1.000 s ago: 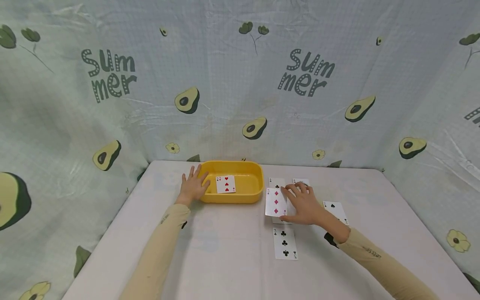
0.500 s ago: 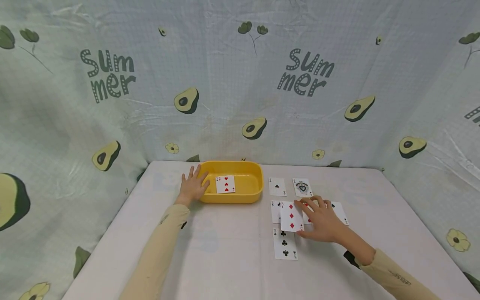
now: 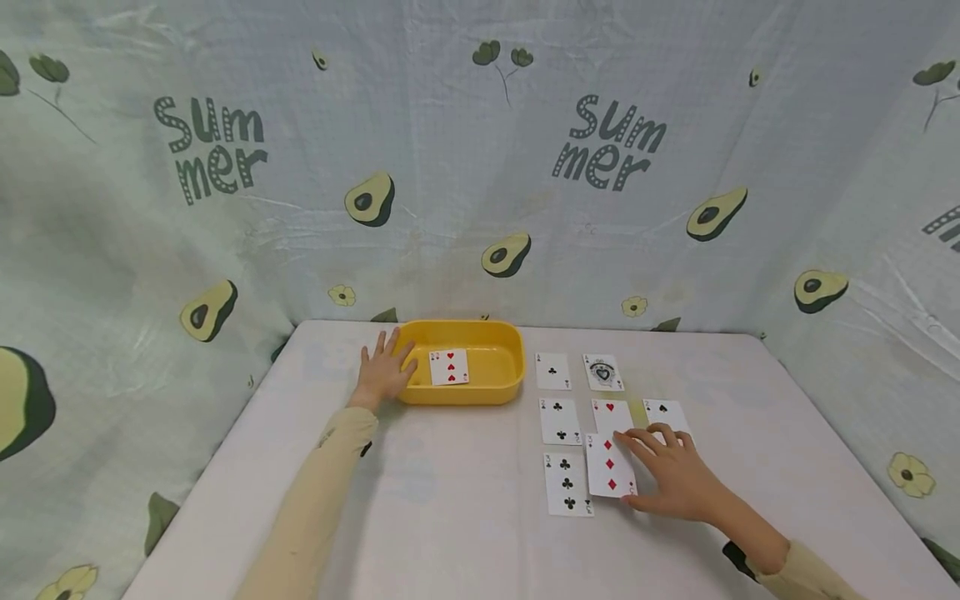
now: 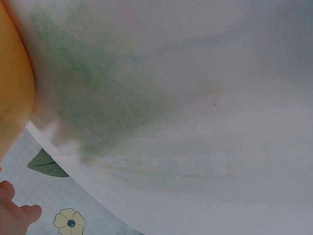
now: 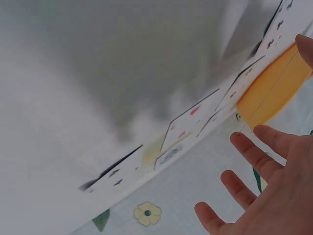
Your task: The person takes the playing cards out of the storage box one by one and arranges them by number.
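Observation:
My right hand (image 3: 678, 475) pinches the three of diamonds (image 3: 611, 467) at its right edge, thumb below and fingers above. The card lies just beneath the two of hearts (image 3: 611, 415), beside the three of clubs (image 3: 568, 485). In the right wrist view, the spread fingers of that hand (image 5: 274, 181) show, the card seen nearly edge-on. My left hand (image 3: 381, 371) rests with fingers spread on the left rim of a yellow tray (image 3: 497, 394). A three of hearts (image 3: 448, 367) lies in the tray. The left wrist view shows only fingertips and the tray's side.
Cards lie in rows right of the tray: an ace of clubs (image 3: 552, 372) and an ornate ace (image 3: 603, 372) at the back, a two of clubs (image 3: 560, 421) and a two of spades (image 3: 663, 412) in front. A printed cloth (image 3: 450, 208) hangs behind the table (image 3: 450, 500).
My right hand has carried the three of diamonds rightward and toward me, from above the two of clubs to below the two of hearts. The left hand stays on the tray.

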{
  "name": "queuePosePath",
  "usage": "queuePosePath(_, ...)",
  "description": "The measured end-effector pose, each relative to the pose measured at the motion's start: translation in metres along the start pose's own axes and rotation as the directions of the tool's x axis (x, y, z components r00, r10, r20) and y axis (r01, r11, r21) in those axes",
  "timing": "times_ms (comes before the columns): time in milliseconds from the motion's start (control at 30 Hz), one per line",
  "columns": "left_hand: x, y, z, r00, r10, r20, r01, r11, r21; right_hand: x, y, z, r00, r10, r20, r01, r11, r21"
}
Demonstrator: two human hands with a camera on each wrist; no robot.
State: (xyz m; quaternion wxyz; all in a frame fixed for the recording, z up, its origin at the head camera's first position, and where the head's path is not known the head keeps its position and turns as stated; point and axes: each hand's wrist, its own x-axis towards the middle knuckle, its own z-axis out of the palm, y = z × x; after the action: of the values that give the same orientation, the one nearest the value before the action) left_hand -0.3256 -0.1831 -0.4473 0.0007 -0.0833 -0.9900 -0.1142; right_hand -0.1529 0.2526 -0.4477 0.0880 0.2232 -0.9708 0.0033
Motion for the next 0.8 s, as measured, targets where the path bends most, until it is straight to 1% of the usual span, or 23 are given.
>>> queuePosePath(133,-0.001,0.000,0.001,1.000,0.001,0.006,-0.001,1.000,-0.006,-0.011,0.002,0.007,0.999,-0.030,-0.031,0.030,1.000,-0.010)
queuePosePath(300,-0.002,0.001,0.001,1.000,-0.003,0.001,0.003,1.000,0.001,-0.018,0.008,0.014,0.996,-0.063,-0.061,0.061,0.998,-0.027)
queuePosePath(600,-0.003,0.001,0.000,1.000,-0.006,-0.002,0.006,1.000,-0.006,-0.022,0.018,0.019,0.996,-0.078,-0.047,0.075,0.996,-0.051)
queuePosePath(800,-0.002,0.000,0.001,1.000,-0.008,-0.008,0.008,1.000,-0.010,-0.022,0.020,0.023,0.995,-0.097,-0.040,0.095,0.995,-0.043)
